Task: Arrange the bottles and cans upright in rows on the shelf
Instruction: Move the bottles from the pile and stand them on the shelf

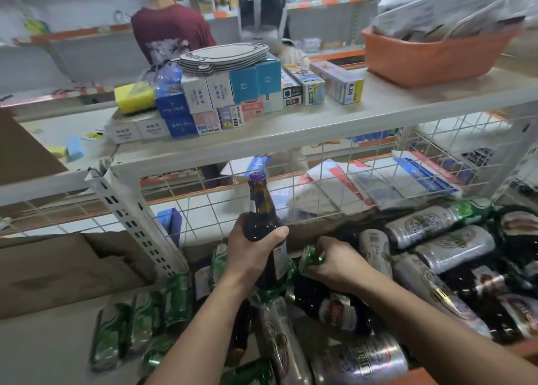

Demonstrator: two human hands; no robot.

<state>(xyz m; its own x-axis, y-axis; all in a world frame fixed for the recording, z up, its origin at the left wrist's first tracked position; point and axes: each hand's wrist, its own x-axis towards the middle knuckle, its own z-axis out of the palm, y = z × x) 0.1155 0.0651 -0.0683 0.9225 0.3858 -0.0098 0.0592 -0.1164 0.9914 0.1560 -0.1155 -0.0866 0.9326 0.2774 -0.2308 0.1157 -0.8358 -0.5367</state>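
Our left hand (pixel 252 249) grips a dark brown glass bottle (pixel 263 210) upright near the shelf's back edge; our right hand (pixel 334 264) beside it clasps a green aluminium can (pixel 311 260).

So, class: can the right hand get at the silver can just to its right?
Probably yes: the silver can sits close beside the right hand, nothing covering it. But the fingers grip a green can, so that likely has to be set down first.
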